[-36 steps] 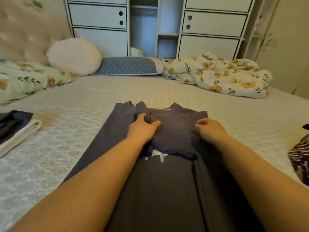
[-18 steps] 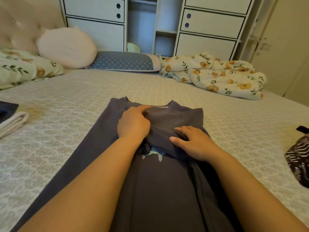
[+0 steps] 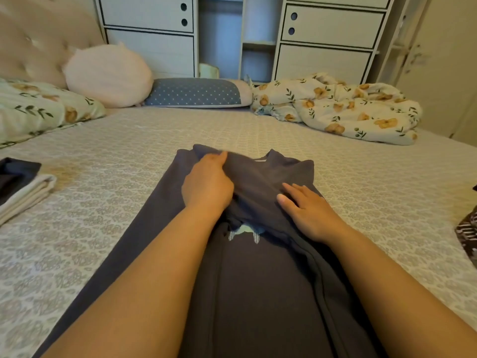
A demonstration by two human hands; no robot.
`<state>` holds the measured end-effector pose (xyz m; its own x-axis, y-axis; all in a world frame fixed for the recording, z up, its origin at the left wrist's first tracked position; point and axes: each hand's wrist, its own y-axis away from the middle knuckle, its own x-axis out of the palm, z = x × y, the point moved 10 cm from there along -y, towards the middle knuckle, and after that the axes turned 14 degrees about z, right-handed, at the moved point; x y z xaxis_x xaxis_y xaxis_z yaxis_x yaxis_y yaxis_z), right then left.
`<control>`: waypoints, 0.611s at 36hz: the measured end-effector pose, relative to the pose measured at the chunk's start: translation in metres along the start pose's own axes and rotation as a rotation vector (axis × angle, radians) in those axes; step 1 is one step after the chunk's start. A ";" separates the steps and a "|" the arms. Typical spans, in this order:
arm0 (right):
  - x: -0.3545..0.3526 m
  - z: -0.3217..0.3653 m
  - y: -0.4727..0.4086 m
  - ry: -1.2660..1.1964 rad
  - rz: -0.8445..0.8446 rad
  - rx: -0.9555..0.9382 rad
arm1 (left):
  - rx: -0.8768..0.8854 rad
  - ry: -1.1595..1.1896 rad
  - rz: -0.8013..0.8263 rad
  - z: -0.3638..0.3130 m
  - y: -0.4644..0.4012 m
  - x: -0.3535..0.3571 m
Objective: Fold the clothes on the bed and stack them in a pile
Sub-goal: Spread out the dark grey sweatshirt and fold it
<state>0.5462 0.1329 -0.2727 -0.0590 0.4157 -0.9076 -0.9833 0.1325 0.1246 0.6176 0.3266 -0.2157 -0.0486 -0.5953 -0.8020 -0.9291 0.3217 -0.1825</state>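
Grey patterned bedspread [image 3: 129,140] beneath white drawers [image 3: 149,14]

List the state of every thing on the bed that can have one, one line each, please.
dark shirt: spread flat, partly folded
left hand: grips shirt fabric
right hand: flat, presses the shirt
folded pile: stacked at left edge
floral blanket: crumpled
striped garment: unfolded
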 end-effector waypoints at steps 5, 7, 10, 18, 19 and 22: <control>0.012 -0.021 -0.007 0.130 0.065 0.129 | -0.213 -0.150 0.289 0.033 0.007 0.013; 0.013 -0.021 -0.010 0.154 0.065 0.132 | -0.231 -0.192 0.226 0.029 0.007 0.003; 0.012 -0.018 -0.016 0.163 0.048 0.106 | -0.076 -0.338 0.053 -0.004 0.006 -0.005; -0.011 -0.011 -0.039 0.041 -0.085 -0.027 | 0.092 -0.538 0.549 -0.010 -0.009 0.096; -0.019 -0.016 -0.041 0.007 -0.144 -0.003 | 0.065 -0.512 0.571 -0.003 -0.011 0.098; -0.036 -0.033 -0.048 -0.033 -0.264 0.097 | 0.041 -0.480 0.574 0.002 -0.016 0.096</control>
<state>0.5898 0.0817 -0.2595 0.2046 0.3846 -0.9001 -0.9428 0.3248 -0.0756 0.6282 0.2658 -0.2913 -0.3477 0.0585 -0.9358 -0.7909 0.5177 0.3262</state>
